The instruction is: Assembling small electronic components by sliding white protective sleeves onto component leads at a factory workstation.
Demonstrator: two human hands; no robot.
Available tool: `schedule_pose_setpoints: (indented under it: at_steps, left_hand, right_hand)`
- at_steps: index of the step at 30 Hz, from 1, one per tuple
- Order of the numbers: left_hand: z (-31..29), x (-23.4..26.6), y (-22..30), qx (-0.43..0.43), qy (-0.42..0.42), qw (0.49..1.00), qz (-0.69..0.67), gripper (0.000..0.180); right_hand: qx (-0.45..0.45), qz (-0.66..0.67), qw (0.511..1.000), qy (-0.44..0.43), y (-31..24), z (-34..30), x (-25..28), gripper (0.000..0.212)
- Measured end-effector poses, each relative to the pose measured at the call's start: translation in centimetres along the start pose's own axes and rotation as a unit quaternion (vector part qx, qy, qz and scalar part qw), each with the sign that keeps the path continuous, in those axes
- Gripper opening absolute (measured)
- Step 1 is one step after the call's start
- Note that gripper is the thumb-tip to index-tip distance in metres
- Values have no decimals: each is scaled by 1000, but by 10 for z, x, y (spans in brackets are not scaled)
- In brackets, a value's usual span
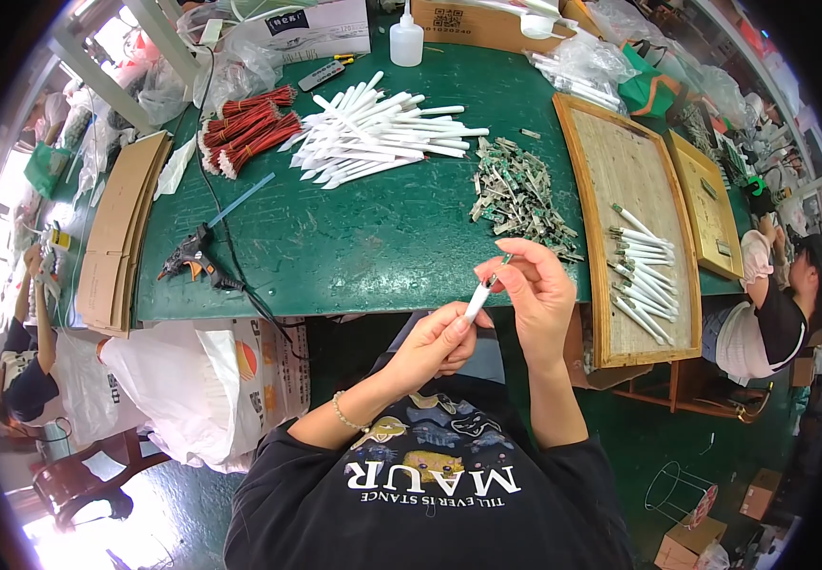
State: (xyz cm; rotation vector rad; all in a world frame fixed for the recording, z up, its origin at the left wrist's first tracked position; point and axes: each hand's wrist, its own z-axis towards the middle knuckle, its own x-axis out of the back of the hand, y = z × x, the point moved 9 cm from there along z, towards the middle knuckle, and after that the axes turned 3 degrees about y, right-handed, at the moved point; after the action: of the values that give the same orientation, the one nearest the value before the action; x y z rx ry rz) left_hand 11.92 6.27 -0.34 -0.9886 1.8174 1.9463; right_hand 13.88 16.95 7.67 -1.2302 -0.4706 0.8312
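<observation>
Just past the table's near edge, my left hand (438,342) is closed round a slim white plastic tube (476,303), its upper end tilted toward the right. My right hand (541,296) pinches a small dark green circuit strip (499,270) between thumb and fingers, right at the tube's upper end. How far the strip sits inside the tube I cannot tell. Beyond my hands lies a heap of similar circuit strips (523,195). Farther left is a pile of white tubes (373,133) with pointed ends.
On the right, a wooden-framed tray (587,214) holds several tubes with strips at their ends. A glue gun (192,256) with its cord lies at left, near folded cardboard (124,233). Red wire bundles (254,128) and a white squeeze bottle (406,43) are farther back. Other people sit at both sides.
</observation>
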Motion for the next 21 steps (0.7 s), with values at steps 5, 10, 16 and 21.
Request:
schedule_pose_setpoints:
  at_steps: [5,10,16,21]
  left_hand:
    - [-1,1,-2,8,5,1000,11,30]
    - [-2,1,-5,34,-5,999,-4,32]
    - [-4,-1,-6,41,-23,998,-33,31]
    - [-6,-5,-9,50,-24,997,-51,31]
  right_hand:
    - [2,0,1000,-30,4,0,-3,21]
    - [1,-9,998,-59,4,0,-5,19]
    - [-14,16,998,-63,10,-3,-6,19]
    - [10,8,999,-51,14,-13,-2,17]
